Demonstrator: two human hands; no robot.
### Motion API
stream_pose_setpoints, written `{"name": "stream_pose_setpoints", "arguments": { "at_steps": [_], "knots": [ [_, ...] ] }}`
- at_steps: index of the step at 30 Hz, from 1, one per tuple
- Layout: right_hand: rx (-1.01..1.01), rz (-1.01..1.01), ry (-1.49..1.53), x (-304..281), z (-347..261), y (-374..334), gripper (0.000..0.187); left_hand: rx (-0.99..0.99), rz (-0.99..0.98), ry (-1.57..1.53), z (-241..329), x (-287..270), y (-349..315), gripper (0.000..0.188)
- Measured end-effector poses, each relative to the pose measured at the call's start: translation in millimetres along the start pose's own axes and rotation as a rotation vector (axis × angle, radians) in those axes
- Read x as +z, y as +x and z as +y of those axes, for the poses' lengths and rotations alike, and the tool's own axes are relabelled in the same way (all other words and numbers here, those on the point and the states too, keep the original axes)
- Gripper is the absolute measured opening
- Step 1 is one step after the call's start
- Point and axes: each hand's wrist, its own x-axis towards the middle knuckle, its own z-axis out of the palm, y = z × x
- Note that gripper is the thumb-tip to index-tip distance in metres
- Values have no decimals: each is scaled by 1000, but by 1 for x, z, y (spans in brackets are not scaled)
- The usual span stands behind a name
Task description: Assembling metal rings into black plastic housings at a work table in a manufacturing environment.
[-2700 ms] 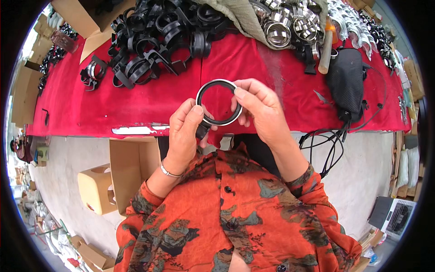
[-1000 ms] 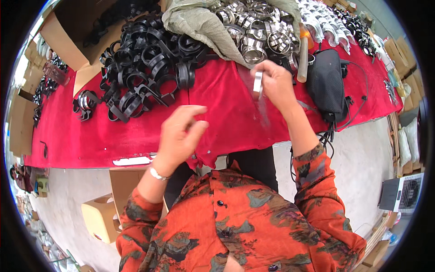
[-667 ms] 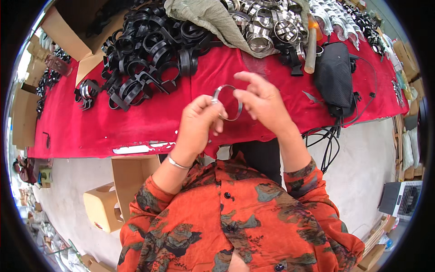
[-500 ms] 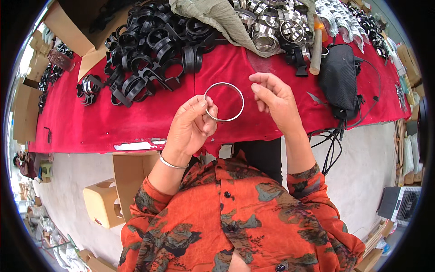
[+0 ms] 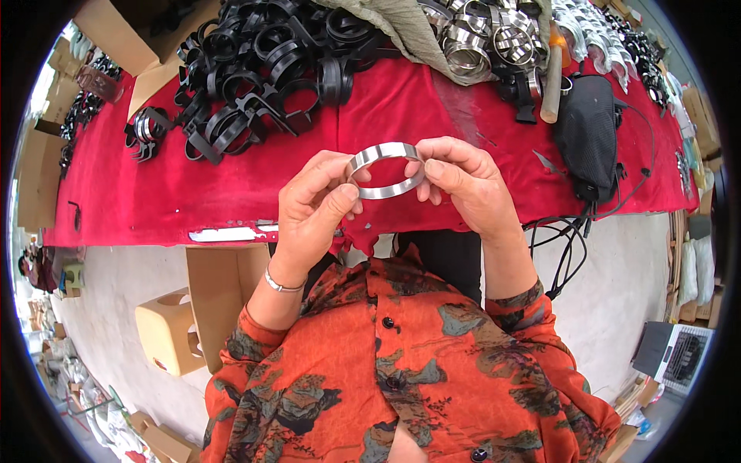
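A shiny silver metal ring point(image 5: 386, 190), shaped as a wide flat band, is held up over the red cloth between my two hands. My left hand point(image 5: 316, 199) pinches its left side between thumb and fingers. On the opposite side, my right hand point(image 5: 467, 181) grips the band's right edge in the same way. The ring is tilted, so its inner wall shows. Some of my fingertips are hidden behind the band.
Black ring-shaped clamps point(image 5: 262, 77) lie heaped at the far left of the red-covered table point(image 5: 193, 193). Silver rings point(image 5: 494, 42) fill a grey-green cloth at the back. A wooden-looking handle point(image 5: 552, 85) and a black mesh pouch point(image 5: 584, 135) with cables lie at right.
My right hand has come in from the right and taken hold of the ring's right side. The ring has turned from facing me round to a tilted position showing its band.
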Motion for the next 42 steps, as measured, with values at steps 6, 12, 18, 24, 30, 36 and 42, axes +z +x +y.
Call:
{"name": "stream_pose_setpoints", "arguments": {
  "at_steps": [6,12,18,24,30,36,42],
  "knots": [
    [47,-32,115,10,-5,-1,16,-147,80,-182,2,0,-3,34],
    [176,7,421,22,1,1,13,-317,76,-487,-1,-4,-6,32],
    [203,9,532,18,7,-1,15,-390,88,-630,1,-1,-6,32],
    [-284,262,-552,34,1,-7,15,-351,148,-681,-6,-3,-8,12],
    [-588,78,-855,48,20,-7,15,-388,123,-537,-7,7,-9,8],
    [-339,118,-701,40,34,-9,7,-414,100,-412,-10,11,-5,9],
    [-301,268,-708,17,21,-7,4,227,335,1048,-1,-20,40,24]
  ]
}}
